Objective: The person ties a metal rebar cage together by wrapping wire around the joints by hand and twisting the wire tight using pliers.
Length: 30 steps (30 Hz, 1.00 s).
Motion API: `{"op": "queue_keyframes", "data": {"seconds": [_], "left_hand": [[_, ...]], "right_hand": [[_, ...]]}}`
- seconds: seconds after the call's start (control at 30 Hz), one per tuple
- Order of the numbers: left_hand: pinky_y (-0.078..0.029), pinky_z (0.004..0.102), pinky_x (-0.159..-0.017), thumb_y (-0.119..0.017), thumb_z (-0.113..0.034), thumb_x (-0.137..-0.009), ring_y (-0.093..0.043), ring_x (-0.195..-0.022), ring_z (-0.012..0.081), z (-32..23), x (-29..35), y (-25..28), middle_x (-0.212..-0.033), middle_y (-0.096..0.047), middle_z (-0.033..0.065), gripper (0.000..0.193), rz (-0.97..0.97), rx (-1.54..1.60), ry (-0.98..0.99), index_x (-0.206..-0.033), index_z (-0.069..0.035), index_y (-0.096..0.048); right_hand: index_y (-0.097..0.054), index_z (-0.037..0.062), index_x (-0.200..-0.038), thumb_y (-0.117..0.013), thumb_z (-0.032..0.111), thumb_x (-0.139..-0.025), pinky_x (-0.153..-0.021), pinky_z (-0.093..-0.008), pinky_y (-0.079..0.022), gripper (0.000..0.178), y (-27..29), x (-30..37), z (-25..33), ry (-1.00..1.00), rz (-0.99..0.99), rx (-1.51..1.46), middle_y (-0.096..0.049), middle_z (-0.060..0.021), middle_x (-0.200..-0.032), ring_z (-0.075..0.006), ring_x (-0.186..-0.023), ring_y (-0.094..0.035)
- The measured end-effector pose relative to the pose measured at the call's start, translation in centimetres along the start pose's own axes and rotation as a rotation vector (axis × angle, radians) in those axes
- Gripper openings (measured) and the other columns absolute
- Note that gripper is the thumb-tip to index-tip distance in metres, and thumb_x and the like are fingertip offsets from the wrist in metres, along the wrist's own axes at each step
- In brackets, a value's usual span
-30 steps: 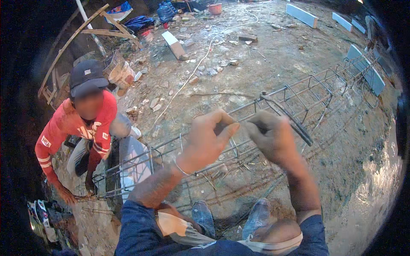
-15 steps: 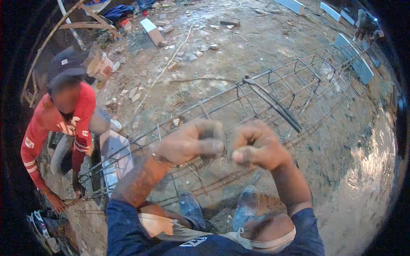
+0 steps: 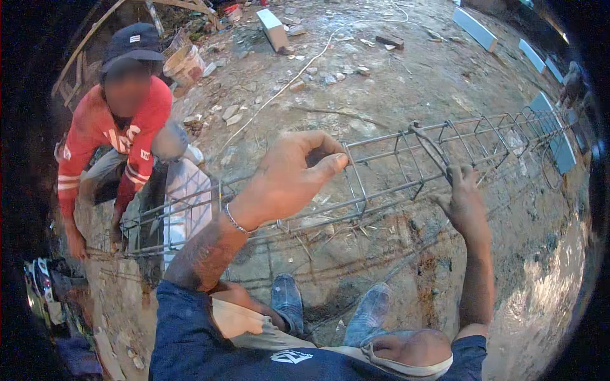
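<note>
A long rebar cage (image 3: 387,187) of lengthwise bars and square stirrups runs across in front of me. My left hand (image 3: 289,174) is at its upper bar, thumb and forefinger pinched by a stirrup. What lies in that pinch, if anything, is too small to make out. Long-handled metal pincers (image 3: 430,147) rest slanting on the cage, head against the far upper bar. My right hand (image 3: 466,197) has its fingers curled over the handle ends, thumb held apart to the left.
At the left a co-worker in a red sweater (image 3: 117,136) crouches, hands low at the cage's end. Pale blocks (image 3: 188,197) and a board (image 3: 553,133) stand near the cage's ends. A bucket (image 3: 184,65), rubble and a pale cord (image 3: 286,86) lie beyond.
My hands were close together in front of me. The right has moved away to the pincers' handles, while the left now sits at the upper bar. The whole view has shifted.
</note>
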<state>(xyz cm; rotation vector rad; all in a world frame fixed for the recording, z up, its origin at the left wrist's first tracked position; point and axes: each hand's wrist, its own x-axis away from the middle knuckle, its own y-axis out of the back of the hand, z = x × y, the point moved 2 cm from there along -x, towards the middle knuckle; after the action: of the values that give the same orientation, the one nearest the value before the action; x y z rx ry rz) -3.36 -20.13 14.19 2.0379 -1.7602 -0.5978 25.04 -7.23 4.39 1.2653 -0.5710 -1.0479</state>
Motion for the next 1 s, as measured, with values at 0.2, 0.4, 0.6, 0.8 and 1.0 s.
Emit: {"op": "queue_keyframes", "data": {"seconds": [0.2, 0.4, 0.6, 0.8, 1.0], "left_hand": [[-0.039, 0.0239, -0.055, -0.063, -0.019, -0.085, -0.045, -0.062, 0.0039, -0.6, 0.2, 0.7, -0.067, -0.055, -0.0032, 0.02, -0.011, -0.103, -0.116, -0.084, 0.001, -0.065], [-0.039, 0.0242, -0.057, -0.063, -0.017, -0.084, -0.048, -0.063, 0.0048, 0.0, 0.0, 1.3, -0.068, -0.057, -0.0024, 0.018, -0.003, -0.095, 0.065, -0.083, 0.0, -0.066], [-0.04, 0.0248, -0.057, -0.064, -0.018, -0.082, -0.049, -0.064, 0.0053, 0.0, -0.3, 1.1, -0.067, -0.058, -0.002, 0.018, 0.012, -0.099, 0.094, -0.082, 0.0, -0.067], [-0.044, 0.0288, -0.056, -0.065, -0.018, -0.081, -0.053, -0.061, 0.0089, -1.3, 0.2, 0.6, -0.065, -0.062, 0.0056, 0.02, -0.048, -0.22, -0.012, -0.081, 0.002, -0.067], [-0.044, 0.0301, -0.056, -0.064, -0.02, -0.08, -0.055, -0.06, 0.0124, -0.8, 0.3, 0.4, -0.066, -0.062, 0.0106, 0.022, -0.008, -0.235, -0.019, -0.081, 0.002, -0.067]], "right_hand": [[-0.05, 0.0009, -0.095, -0.061, 0.003, -0.076, -0.068, -0.0378, -0.05, 0.022, 0.2, -0.9, -3.2, 0.062, -0.057, -0.139, -0.054, -0.0142, -0.093, -0.0303, -0.081, -0.058], [-0.053, 0.0037, -0.094, -0.058, 0.004, -0.073, -0.07, -0.029, -0.046, 0.022, 1.7, 5.0, 0.2, -0.028, 0.198, -1.145, -0.053, -0.0026, -0.079, -0.0122, -0.079, -0.054], [-0.054, 0.0017, -0.089, -0.06, 0.007, -0.072, -0.07, -0.029, -0.043, 0.019, 2.9, 6.4, 5.6, 0.132, 0.532, -1.118, -0.052, -0.0042, -0.079, -0.0148, -0.076, -0.05], [-0.051, 0.0009, -0.085, -0.058, 0.005, -0.071, -0.071, -0.0311, -0.042, 0.015, 1.6, 5.6, 5.4, 0.224, 0.558, -0.981, -0.05, -0.0086, -0.08, -0.0191, -0.074, -0.048], [-0.051, 0.0011, -0.084, -0.056, 0.007, -0.071, -0.075, -0.0311, -0.043, 0.015, 0.4, 5.0, 5.6, 0.356, 0.467, -1.0, -0.054, -0.0114, -0.088, -0.0196, -0.082, -0.051]]}}
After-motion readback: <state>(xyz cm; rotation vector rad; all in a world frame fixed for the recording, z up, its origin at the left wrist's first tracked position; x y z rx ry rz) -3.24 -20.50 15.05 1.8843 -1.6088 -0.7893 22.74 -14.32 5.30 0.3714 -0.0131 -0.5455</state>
